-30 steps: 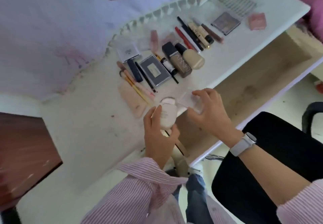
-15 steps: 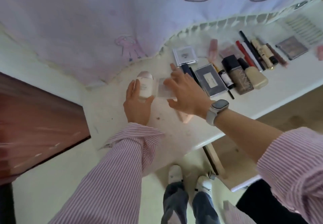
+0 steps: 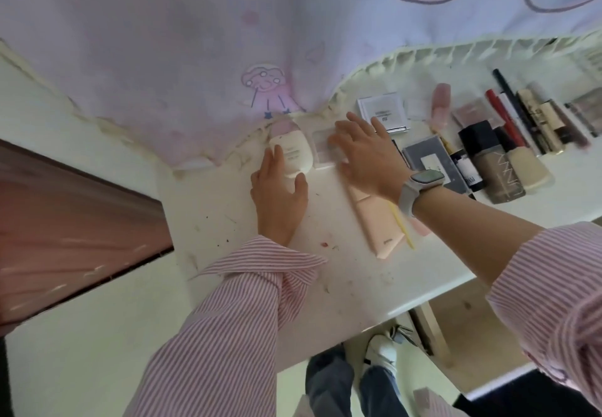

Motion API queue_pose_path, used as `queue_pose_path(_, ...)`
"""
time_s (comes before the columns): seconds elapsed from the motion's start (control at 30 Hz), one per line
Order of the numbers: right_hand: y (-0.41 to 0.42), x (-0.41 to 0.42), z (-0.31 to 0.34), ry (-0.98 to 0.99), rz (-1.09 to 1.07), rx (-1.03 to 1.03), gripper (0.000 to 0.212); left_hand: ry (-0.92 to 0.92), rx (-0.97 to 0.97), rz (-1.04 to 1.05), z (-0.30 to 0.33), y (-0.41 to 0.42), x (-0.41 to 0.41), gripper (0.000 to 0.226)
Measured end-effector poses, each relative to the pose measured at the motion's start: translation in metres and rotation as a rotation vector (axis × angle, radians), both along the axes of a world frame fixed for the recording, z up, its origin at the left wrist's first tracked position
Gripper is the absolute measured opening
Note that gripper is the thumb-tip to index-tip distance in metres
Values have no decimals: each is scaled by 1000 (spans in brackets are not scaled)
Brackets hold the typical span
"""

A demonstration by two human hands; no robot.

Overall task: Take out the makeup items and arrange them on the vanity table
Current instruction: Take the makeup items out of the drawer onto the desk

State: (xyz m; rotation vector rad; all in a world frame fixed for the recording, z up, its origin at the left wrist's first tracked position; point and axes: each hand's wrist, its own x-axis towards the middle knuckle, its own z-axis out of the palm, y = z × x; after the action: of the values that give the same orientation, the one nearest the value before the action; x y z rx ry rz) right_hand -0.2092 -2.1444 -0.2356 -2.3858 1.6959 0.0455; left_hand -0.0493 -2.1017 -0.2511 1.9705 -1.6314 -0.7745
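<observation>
A white tube with a pink cap (image 3: 291,146) lies on the white vanity table (image 3: 342,273) near the hanging cloth. My left hand (image 3: 279,198) holds its lower end between thumb and fingers. Just to its right lies a clear flat case (image 3: 322,152); my right hand (image 3: 365,152) rests on it with fingers spread flat. A pink pouch (image 3: 379,221) lies under my right wrist. Farther right a row of makeup is laid out: a white compact (image 3: 384,112), a grey palette (image 3: 428,161), a foundation bottle (image 3: 492,169), pencils and lipsticks (image 3: 521,113).
A printed cloth (image 3: 228,42) hangs over the table's back edge. A dark red wooden surface (image 3: 65,221) sits at the left. Below the table edge are my shoes (image 3: 381,354) and the floor. A smartwatch (image 3: 420,185) is on my right wrist.
Both hands carried the tube and the clear case from the table's front edge to the back left, by the cloth, and set them down. The camera view swung left.
</observation>
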Motion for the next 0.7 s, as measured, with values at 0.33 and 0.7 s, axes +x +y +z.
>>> queue_pose_path(0.33, 19, -12, 12, -315, -188, -68, 38, -18, 98, 50, 21, -5, -18, 59)
queue_pose_path(0.7, 229, -153, 9, -609, -1163, -193, 31, 44, -193, -512, 36, 153, -152, 30)
